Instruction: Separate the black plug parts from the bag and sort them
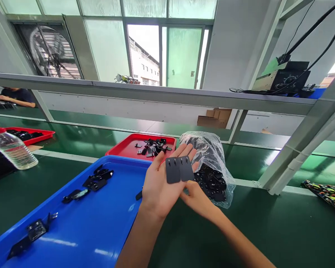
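Two flat dark-grey plates, each with small metal pins along its upper edge, lie side by side on the palm of my left hand. This hand is open, palm up, with the fingers stretched out. My right hand is closed at the lower edge of the right plate, its fingertips partly hidden. Just behind my hands, a clear plastic bag lies with its mouth towards me, showing many black parts. To the left is a blue tray with several black assemblies along its far side.
Beyond the blue tray sits a red tray with small black parts. A water bottle leans at left near another red tray. A slanted post and shelf beam frame the bench. Another person sits far left.
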Action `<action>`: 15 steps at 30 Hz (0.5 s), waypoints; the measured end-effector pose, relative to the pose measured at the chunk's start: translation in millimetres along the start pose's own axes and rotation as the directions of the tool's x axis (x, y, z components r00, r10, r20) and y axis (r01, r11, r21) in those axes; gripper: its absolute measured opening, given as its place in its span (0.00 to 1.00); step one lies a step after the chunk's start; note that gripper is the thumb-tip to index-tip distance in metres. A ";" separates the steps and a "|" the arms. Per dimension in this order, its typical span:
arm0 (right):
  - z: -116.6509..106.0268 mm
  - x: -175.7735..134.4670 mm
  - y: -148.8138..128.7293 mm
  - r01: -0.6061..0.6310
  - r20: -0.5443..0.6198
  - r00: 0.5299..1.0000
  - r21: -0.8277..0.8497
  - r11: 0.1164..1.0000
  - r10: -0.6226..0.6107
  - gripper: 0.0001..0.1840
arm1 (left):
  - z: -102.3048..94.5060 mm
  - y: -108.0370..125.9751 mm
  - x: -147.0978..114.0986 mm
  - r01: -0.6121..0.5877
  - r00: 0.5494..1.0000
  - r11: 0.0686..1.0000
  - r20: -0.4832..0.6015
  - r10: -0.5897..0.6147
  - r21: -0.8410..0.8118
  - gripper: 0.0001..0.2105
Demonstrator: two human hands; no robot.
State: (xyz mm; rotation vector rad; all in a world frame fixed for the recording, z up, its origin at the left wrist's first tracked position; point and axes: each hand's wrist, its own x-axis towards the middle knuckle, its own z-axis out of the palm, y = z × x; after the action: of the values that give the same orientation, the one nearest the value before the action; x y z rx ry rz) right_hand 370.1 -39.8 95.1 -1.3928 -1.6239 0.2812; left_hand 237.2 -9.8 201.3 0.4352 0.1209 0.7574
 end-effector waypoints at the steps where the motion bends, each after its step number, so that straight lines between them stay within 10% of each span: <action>1: -14.6 -16.8 2.4 -0.032 -0.014 0.999 0.007 0.999 0.032 0.16 | -1.7 -3.7 -4.9 0.022 1.000 1.000 -0.018 -0.022 0.005 0.26; 6: -60.6 -115.1 -15.9 0.022 -0.122 0.992 -0.084 0.996 -0.032 0.39 | -33.3 -47.8 -48.1 0.225 0.964 0.972 -0.128 -0.231 -0.064 0.25; 15: -11.6 -204.5 -35.9 -0.035 -0.050 0.998 0.002 0.999 0.035 0.39 | -97.1 -123.3 -124.0 0.323 0.936 0.892 -0.031 -0.350 -0.315 0.28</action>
State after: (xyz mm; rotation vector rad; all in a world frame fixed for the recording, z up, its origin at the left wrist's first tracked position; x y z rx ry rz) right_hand 336.5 -232.5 24.5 -1.4176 -1.5590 0.2656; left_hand 200.8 -141.5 55.2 0.0791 0.1532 0.4393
